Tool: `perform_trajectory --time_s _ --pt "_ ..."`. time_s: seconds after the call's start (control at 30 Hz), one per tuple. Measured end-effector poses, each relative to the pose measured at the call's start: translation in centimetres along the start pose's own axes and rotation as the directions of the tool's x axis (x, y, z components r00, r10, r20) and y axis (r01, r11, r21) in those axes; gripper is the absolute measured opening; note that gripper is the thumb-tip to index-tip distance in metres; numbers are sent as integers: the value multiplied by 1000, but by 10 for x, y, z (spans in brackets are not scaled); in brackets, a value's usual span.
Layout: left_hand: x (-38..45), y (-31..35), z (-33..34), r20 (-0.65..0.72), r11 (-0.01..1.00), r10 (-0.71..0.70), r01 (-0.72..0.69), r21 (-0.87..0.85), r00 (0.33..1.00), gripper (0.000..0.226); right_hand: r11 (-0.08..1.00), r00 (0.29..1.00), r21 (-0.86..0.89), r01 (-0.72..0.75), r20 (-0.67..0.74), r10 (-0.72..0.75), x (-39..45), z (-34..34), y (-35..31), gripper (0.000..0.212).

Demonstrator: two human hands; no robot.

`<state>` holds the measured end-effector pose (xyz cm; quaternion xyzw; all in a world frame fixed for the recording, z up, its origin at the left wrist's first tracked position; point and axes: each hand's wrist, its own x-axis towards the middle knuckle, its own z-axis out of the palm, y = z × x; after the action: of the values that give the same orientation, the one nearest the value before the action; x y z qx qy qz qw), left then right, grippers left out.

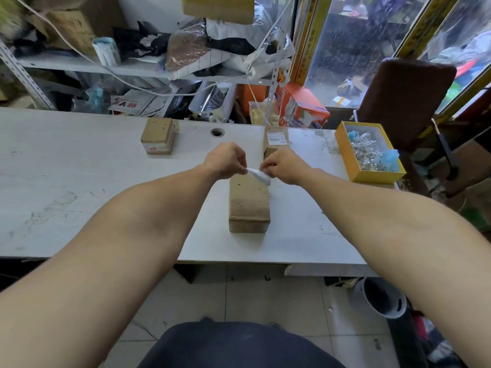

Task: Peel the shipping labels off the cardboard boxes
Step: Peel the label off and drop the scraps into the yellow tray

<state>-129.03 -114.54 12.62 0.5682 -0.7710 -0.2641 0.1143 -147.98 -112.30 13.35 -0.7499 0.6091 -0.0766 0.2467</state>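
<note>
A long brown cardboard box (249,205) lies on the white table (79,187) in front of me, its top bare. Above its far end, my left hand (225,160) and my right hand (284,166) both pinch a white peeled label (259,176), which hangs folded between them. Behind my right hand stands a second cardboard box (276,136) with a white shipping label (276,140) on top. A third small cardboard box (157,136) sits at the back left, with red print on its front.
A yellow tray (345,155) holding crumpled label scraps and blue bits stands at the table's right edge. A cable hole (217,132) is at the back. Cluttered shelves rise behind the table. A brown chair (403,99) is at the right, a grey bucket (377,298) on the floor.
</note>
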Motion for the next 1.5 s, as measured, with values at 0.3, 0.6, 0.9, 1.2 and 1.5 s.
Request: perform_trajectory --time_s 0.3,0.6,0.9,1.2,1.5 --pt "-4 7 10 -6 999 -46 46 -9 999 8 999 1000 -46 -10 11 10 -5 9 7 15" --pt "-11 11 27 124 996 16 -5 -90 992 7 988 987 -69 -135 -93 128 -9 16 12 17" --pt "-11 12 30 23 998 -61 61 14 998 9 1000 997 10 -27 78 26 -19 20 11 12" --pt "-11 19 41 112 999 31 -34 31 993 17 1000 999 7 -20 44 20 -19 21 0 17" --pt "-11 10 52 168 989 23 2 -149 986 14 994 996 -80 -70 52 74 -16 17 6 11"
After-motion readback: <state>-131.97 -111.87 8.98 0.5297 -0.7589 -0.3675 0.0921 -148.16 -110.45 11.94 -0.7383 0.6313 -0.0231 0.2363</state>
